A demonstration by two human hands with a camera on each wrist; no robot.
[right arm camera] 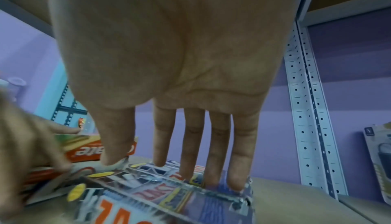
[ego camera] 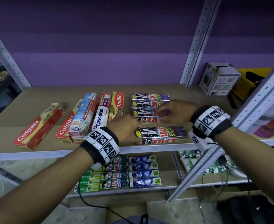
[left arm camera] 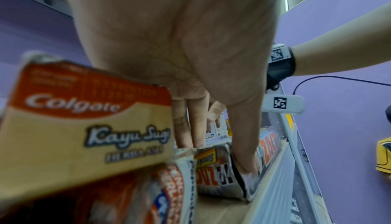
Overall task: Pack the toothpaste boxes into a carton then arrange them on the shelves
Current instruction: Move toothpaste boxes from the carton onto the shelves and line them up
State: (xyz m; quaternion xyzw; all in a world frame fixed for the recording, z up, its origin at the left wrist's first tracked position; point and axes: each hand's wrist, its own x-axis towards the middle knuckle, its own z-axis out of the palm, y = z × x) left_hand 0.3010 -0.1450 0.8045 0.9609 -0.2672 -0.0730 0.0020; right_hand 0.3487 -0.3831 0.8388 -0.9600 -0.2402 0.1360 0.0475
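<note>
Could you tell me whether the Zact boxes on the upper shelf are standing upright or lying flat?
Lying flat: the Zact boxes rest lengthwise, side by side, on the upper shelf.

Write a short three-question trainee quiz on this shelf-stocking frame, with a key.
1. True or false: both hands are on the dark Zact boxes.
2. Which brand lies on the lower shelf? A Safi, B Pepsodent, C Colgate.
3. Fill in: the right hand's fingers are ____, not curled.

Key: 1 true, the left hand touches the front Zact pair; 2 A; 3 straight.
</note>
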